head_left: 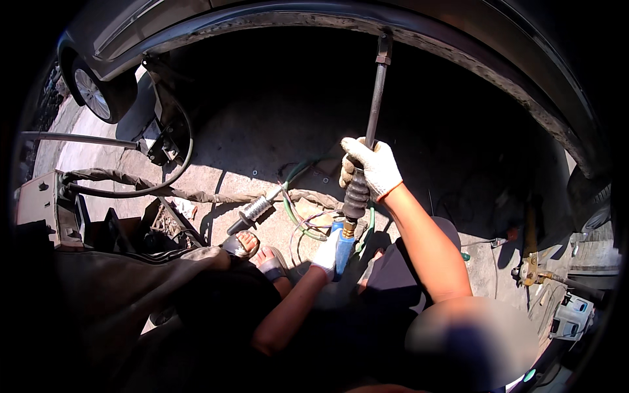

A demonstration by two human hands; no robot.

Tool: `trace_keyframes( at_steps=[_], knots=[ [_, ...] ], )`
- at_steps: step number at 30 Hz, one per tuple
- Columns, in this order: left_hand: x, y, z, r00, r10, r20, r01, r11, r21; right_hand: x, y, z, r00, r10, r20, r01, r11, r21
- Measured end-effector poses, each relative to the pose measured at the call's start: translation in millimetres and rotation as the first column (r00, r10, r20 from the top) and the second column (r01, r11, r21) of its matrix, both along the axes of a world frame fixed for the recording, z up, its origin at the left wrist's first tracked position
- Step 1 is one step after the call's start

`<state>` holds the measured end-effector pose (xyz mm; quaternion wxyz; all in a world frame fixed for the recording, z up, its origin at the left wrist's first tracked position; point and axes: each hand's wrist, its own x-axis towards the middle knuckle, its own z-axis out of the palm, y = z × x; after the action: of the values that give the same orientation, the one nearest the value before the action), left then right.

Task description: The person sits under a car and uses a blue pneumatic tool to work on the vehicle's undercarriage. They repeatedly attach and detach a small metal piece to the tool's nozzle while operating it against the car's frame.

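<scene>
My right hand (368, 165), in a white glove with an orange cuff, grips an upright steel shaft (377, 95) at the top of a black ribbed rubber boot (356, 195). The shaft's upper end meets a fitting (384, 49) under the car's sill (445, 52). Lower down, my left hand (325, 252), also gloved, holds the blue body of a tool (343, 249) with a brass-coloured part below the boot. Green hose (293, 216) and thin wires loop beside it. A metal cylinder with a black tip (255, 211) lies on the ground to the left.
A wheel (90, 92), black jack-like mechanism (160, 137) and wrapped hose (209, 195) occupy the left. Sandalled feet (268, 261) stand on concrete near dark-brown cloth (144, 275). A yellowish jack-like tool (528, 268) and pale plastic object (572, 318) lie right. A blurred area hides the lower right.
</scene>
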<state>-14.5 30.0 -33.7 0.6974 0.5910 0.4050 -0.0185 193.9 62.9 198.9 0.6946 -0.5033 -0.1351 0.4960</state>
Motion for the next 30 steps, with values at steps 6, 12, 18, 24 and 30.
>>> trace_keyframes(
  at_steps=[6, 12, 18, 24, 30],
  knots=[
    [-7, 7, -11, 0.825, 0.435, 0.361, 0.076, 0.547, -0.834, 0, 24, 31, 0.976, -0.213, -0.040, 0.216, 0.974, 0.071],
    [-10, -4, -2, 0.955, 0.279, 0.104, -0.202, 0.863, -0.463, 44, 28, 7, 0.701, 0.622, -0.349, -0.296, 0.699, 0.651],
    [-25, 3, -38, 0.962, 0.197, 0.186, -0.111, 0.913, -0.393, 9, 29, 39, 0.992, 0.030, -0.124, -0.022, 0.998, 0.066],
    [-21, -14, -24, 0.999, 0.002, -0.050, 0.011, 0.963, 0.271, -1, 7, 15, 0.991, -0.133, 0.014, 0.134, 0.987, -0.084],
    [-1, -4, -27, 0.834, 0.539, -0.120, -0.485, 0.612, -0.625, 20, 7, 22, 0.985, -0.163, -0.062, 0.160, 0.985, -0.058]
  ],
)
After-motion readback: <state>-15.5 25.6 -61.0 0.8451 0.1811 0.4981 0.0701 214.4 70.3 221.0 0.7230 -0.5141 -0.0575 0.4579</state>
